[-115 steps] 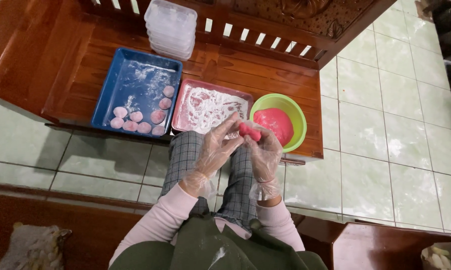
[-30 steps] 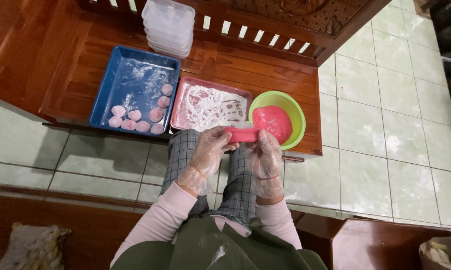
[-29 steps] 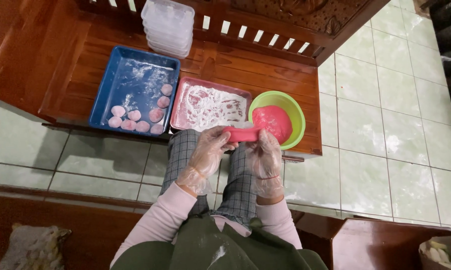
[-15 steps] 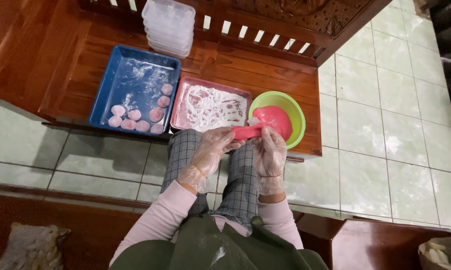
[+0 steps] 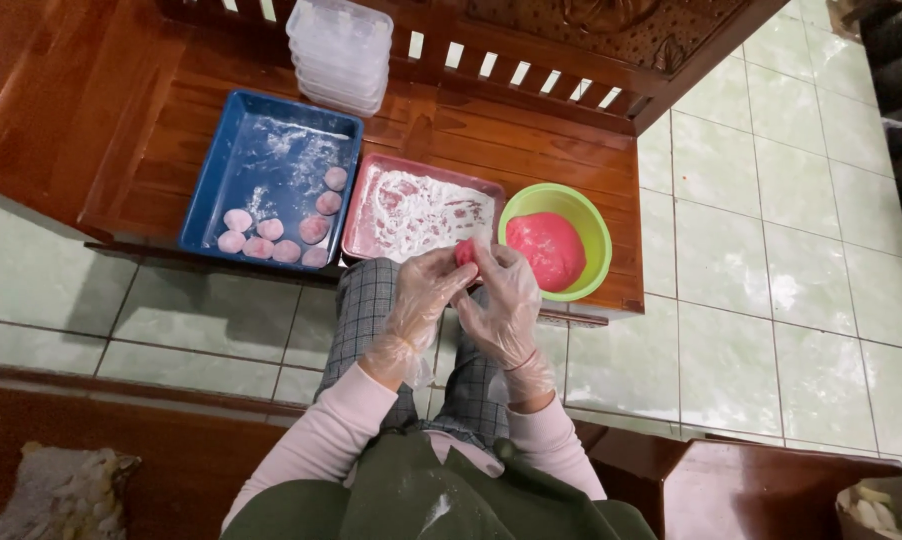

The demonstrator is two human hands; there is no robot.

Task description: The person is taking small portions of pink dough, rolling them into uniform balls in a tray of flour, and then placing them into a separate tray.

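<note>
My left hand [image 5: 418, 307] and my right hand [image 5: 504, 298], both in clear plastic gloves, meet over my lap and pinch a small piece of pink dough [image 5: 464, 251] between their fingertips. Just beyond them on the wooden bench stands a green bowl [image 5: 595, 226] with a lump of pink dough [image 5: 545, 248]. A pink tray [image 5: 361, 216] dusted with white flour lies left of the bowl. Further left, a blue tray [image 5: 267, 165] holds several floured pink dough balls [image 5: 274, 237] along its near edge.
A stack of clear plastic containers [image 5: 340, 52] stands at the back of the wooden bench [image 5: 121, 110]. Green floor tiles [image 5: 761, 290] stretch to the right. A dark wooden seat edge [image 5: 771, 485] and a patterned cushion [image 5: 56, 492] lie near me.
The dough was a stretched strip held between both hands; now it is gathered into a small lump, and the hands have closed together around it.
</note>
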